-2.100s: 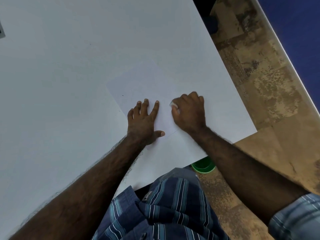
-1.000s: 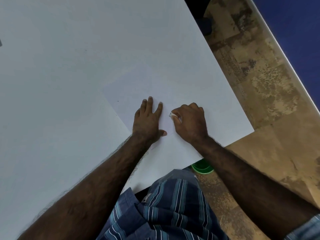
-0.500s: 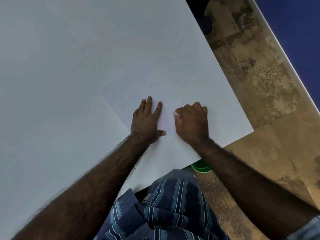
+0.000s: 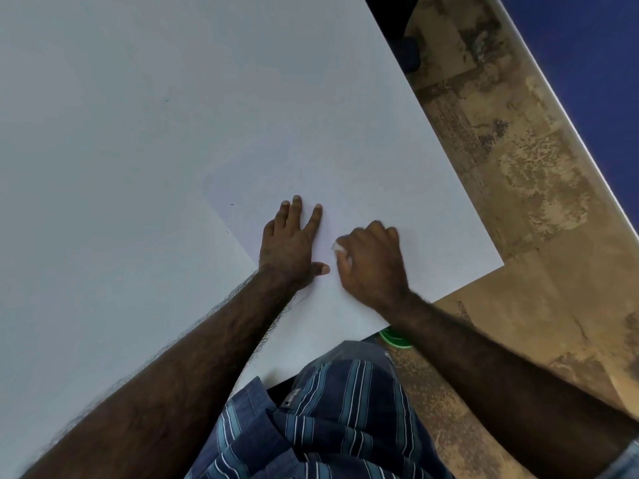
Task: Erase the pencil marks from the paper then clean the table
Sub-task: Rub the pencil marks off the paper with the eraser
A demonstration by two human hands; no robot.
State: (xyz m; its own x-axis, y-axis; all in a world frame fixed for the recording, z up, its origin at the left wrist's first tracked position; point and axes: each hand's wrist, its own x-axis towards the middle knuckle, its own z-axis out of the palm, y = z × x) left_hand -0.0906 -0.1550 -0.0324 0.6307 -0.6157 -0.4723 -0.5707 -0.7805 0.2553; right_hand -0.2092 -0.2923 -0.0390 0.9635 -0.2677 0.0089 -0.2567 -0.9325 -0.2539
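The left hand (image 4: 292, 242) lies flat on the sheet of paper (image 4: 345, 174), fingers straight and spread, thumb out to the side, pressing the sheet against the white table (image 4: 121, 167). Just beside it, the right hand (image 4: 371, 261) is curled into a fist around a small white eraser (image 4: 338, 247), whose tip touches the paper between the two hands.
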